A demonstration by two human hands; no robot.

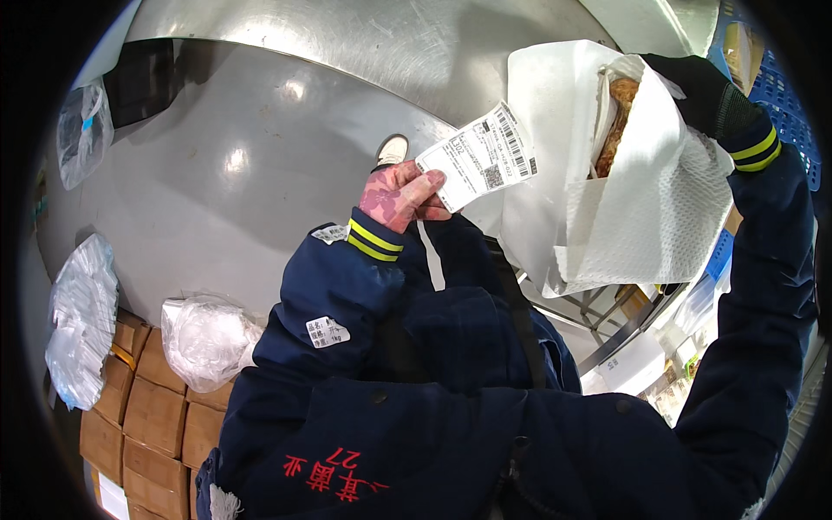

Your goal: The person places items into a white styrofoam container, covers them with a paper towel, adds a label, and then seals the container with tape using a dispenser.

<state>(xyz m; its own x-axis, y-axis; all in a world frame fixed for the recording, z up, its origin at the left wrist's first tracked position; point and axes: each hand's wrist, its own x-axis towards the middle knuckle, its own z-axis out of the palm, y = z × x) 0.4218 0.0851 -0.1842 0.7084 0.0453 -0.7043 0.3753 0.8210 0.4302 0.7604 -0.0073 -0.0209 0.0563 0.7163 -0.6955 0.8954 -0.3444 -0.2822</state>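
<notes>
My left hand (400,196), in a pink patterned glove, pinches a white printed label sheet (478,158) between thumb and fingers. The sheet carries barcodes and a square code, and its far corner lies close to a white padded bag (637,230). This bag stands at my right with its mouth partly open. Inside, a brown packed item (619,123) shows through the gap. My right hand (693,91), in a dark glove, closes on the bag's far right edge; its fingertips are partly hidden.
A steel counter (373,39) runs along the far side. Blue perforated crates (784,113) and a wire rack (598,316) with packages are at right. Brown cartons (154,425) are stacked at lower left, near see-through plastic bags (208,338). Grey floor (234,208) lies at left.
</notes>
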